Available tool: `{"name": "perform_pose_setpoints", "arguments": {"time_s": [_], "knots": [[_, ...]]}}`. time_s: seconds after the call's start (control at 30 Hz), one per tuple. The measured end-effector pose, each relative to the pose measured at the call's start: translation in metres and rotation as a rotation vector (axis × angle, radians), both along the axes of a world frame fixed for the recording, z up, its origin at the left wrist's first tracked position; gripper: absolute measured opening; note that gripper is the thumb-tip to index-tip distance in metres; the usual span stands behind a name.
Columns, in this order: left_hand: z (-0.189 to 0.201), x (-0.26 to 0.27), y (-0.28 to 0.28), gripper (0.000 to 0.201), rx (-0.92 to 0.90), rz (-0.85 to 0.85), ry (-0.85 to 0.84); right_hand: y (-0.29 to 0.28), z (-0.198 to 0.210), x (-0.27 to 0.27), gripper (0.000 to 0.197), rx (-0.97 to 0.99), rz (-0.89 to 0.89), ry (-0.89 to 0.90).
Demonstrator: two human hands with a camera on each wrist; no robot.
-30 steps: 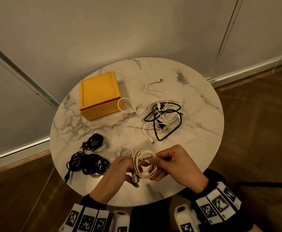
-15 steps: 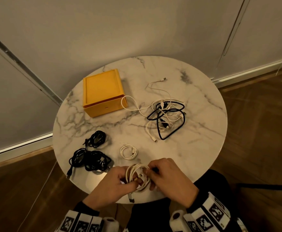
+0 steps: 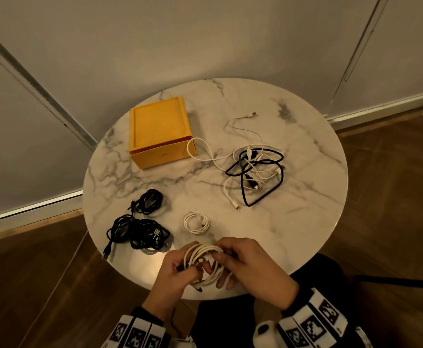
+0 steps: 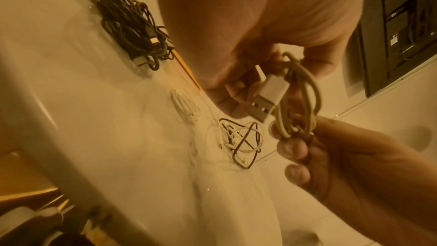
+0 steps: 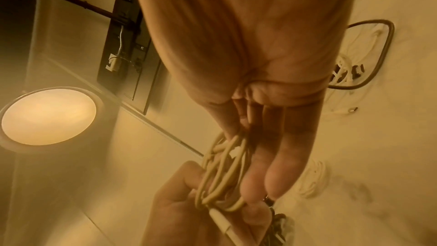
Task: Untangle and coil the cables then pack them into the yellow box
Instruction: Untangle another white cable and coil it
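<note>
As gripped: both hands [image 3: 220, 267] round coil [image 3: 204, 252]

No readable text — wrist bands [image 3: 140, 335] bear coded squares only.

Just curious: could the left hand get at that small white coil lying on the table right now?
Probably not yet: the left hand grips the white cable bundle. The small white coil lies uncovered just beyond it.
</note>
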State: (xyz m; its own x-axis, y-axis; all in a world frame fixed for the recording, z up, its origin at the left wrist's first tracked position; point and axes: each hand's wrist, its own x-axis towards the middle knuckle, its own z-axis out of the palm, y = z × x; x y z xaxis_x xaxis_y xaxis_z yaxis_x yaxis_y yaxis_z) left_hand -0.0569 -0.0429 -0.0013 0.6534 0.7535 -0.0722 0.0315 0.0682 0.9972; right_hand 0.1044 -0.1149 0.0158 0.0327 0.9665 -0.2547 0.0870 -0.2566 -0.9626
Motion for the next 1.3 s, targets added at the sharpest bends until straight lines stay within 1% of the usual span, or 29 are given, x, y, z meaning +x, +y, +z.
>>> {"name": "perform_pose_setpoints", "arguments": {"time_s": [0.1,0.17,0.23,0.3,0.43,0.5,0.57,0.6,0.67,0.77,0.83,0.93,0.97,1.0,1.07,1.17,1.23,1.3], "knots": [[-0.008,0.002,-0.001,0.021,-0.013,0.09,0.034,0.003,-0.006,-0.002,0.016,0.008,-0.049,-0.034],[-0.012,0.001,-0.002,0.023,0.016,0.094,0.062,0.003,-0.012,-0.003,0.015,0.002,-0.062,-0.041],[-0.014,-0.001,-0.004,0.013,0.103,0.064,0.123,0.002,-0.017,-0.003,0.012,-0.017,-0.06,-0.015],[-0.017,-0.003,-0.004,0.008,0.125,0.071,0.16,0.0,-0.021,-0.001,0.012,-0.034,-0.056,0.022],[-0.022,-0.001,-0.001,0.024,-0.032,0.162,0.133,0.002,-0.023,0.009,0.013,-0.066,-0.017,0.082],[-0.024,-0.001,-0.001,0.025,-0.156,0.188,0.103,0.001,-0.023,0.011,0.009,-0.077,0.021,0.116],[-0.026,-0.001,0.0,0.029,-0.275,0.207,0.116,0.002,-0.024,0.009,0.005,-0.059,0.048,0.052],[-0.028,-0.001,0.001,0.031,-0.321,0.205,0.134,0.002,-0.025,0.007,0.006,-0.054,0.062,0.011],[-0.03,-0.004,0.003,0.032,-0.406,0.171,0.155,0.003,-0.028,0.004,0.009,-0.065,0.082,-0.015],[-0.029,-0.006,0.003,0.032,-0.5,0.091,0.116,0.005,-0.034,0.003,0.012,-0.06,0.077,-0.044],[-0.03,-0.008,0.004,0.036,-0.528,0.095,0.055,0.007,-0.037,0.003,0.012,-0.068,0.05,0.014],[-0.035,-0.009,0.006,0.039,-0.662,0.182,-0.083,0.009,-0.039,0.001,0.01,-0.12,-0.033,0.206],[-0.038,-0.009,0.008,0.037,-0.664,0.222,-0.081,0.01,-0.039,0.001,0.01,-0.134,-0.067,0.257],[-0.04,-0.009,0.009,0.037,-0.629,0.261,-0.044,0.011,-0.04,0.001,0.01,-0.149,-0.099,0.296],[-0.04,-0.005,0.011,0.036,-0.494,0.318,0.058,0.013,-0.041,0.003,0.008,-0.18,-0.151,0.354],[-0.036,0.001,0.015,0.023,-0.331,0.355,0.143,0.017,-0.043,0.006,0.009,-0.204,-0.216,0.421],[-0.033,0.006,0.02,0.025,-0.311,0.375,0.161,0.022,-0.044,0.008,0.008,-0.218,-0.263,0.457],[-0.031,0.012,0.022,0.028,-0.398,0.405,0.096,0.027,-0.047,0.008,0.007,-0.227,-0.296,0.489]]}}
